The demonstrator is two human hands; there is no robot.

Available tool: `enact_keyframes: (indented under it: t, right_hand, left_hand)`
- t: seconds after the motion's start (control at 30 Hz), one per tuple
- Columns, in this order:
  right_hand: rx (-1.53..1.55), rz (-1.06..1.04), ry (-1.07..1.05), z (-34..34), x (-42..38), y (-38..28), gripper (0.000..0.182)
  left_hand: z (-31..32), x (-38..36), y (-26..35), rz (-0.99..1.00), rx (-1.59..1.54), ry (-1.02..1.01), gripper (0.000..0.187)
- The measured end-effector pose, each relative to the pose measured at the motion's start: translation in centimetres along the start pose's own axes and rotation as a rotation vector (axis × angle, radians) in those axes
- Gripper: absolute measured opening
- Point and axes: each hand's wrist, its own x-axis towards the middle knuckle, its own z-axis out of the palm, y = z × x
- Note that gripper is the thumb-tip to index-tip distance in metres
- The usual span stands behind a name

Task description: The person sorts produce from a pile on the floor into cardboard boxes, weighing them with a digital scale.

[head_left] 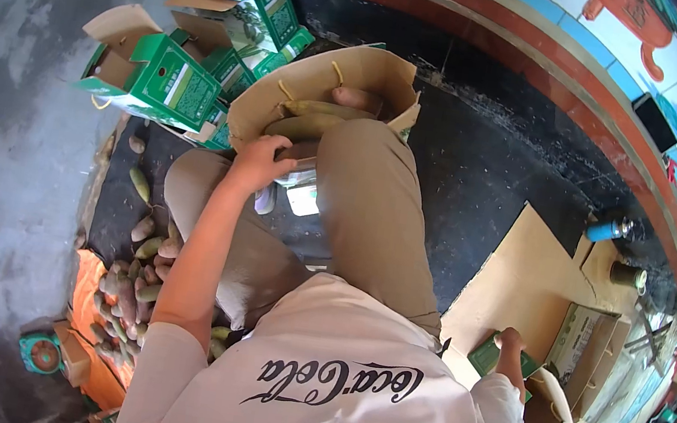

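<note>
Two hands busy, head view looking straight down over my own shirt and knees. Left hand (259,161) sits at the near rim of the brown paper bag (322,79), fingers curled down over the rim or something at it; I can't tell what exactly they pinch. Bag stands open on the dark mat (466,169) just beyond my knees, with several long greenish mangoes (318,110) lying inside, one reddish one at the far side. Right hand (510,348) is down at my right, fingers closed over the edge of a flat green carton (487,358) resting on a sheet of brown cardboard (520,272). Half-folded box (588,342) just beside that hand. Stack of green and white boxes (193,78), some open, sits left of the bag and behind it. Heap of loose mangoes (130,277) lies on the ground under my left arm, part of it on an orange cloth (86,280). Small teal scale (42,352) near that heap. Blue can (609,228) far right by the wall.
</note>
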Motion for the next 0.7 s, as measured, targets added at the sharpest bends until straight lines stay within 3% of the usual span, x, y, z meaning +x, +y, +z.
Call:
enact_keyframes:
  t: [0.13,0.3,0.43,0.57,0.7]
  right_hand:
    - [0.150,-0.170,0.217,-3.2,3.1,-2.6,0.036]
    - [0.407,-0.596,0.779,-15.6,3.0,-11.7,0.021]
    - [0.638,-0.963,1.047,-27.7,-8.9,-20.8,0.018]
    - [0.746,-1.324,1.194,-34.4,-18.2,-28.4,0.011]
    - [0.608,-1.439,1.246,-37.8,-22.9,-35.1,0.013]
  left_hand:
    - [1.1,0.5,-0.6,-0.054,0.246,-0.169,0.041]
    - [3.0,2.0,-2.1,-0.111,0.474,-0.229,0.026]
    - [3.1,2.4,-3.0,-0.072,0.480,-0.231,0.023]
    - [3.4,2.4,-3.5,-0.065,0.474,-0.230,0.023]
    - [3.4,2.2,-3.3,-0.071,0.488,-0.211,0.021]
